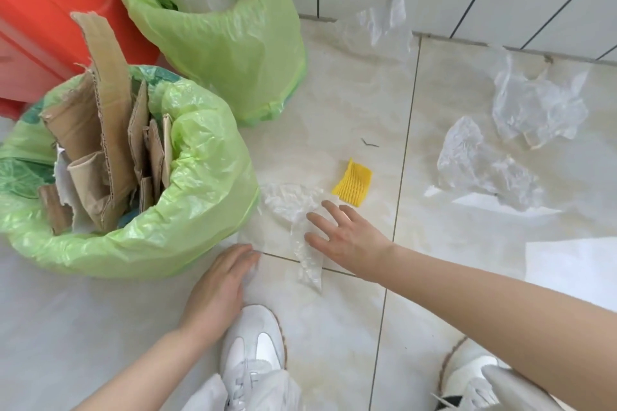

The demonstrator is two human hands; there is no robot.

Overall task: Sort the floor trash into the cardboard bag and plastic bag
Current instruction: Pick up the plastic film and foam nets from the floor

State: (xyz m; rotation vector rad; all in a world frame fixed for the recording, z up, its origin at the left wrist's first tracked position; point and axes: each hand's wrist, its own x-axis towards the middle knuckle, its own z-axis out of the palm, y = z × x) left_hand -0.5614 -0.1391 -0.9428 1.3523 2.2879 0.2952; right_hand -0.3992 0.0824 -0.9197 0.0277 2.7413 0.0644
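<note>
Head view: right hand (347, 238) at centre of frame, fingers spread wide, fingertips over crumpled clear plastic wrap (293, 210) on floor (334, 327); contact probable, not certain. Left hand (222, 280) lower centre, fingers straight, flat near floor, holding nothing. Cardboard bag (200, 193) at left, stuffed with torn cardboard. Plastic bag (227, 43) upper centre. Yellow foam net (353, 182) just beyond right hand. More clear plastic scraps (534, 103) at right of frame.

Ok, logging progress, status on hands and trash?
Both hands open, right over clear wrap. Cardboard bag full. Plastic scraps, yellow foam still on floor.
</note>
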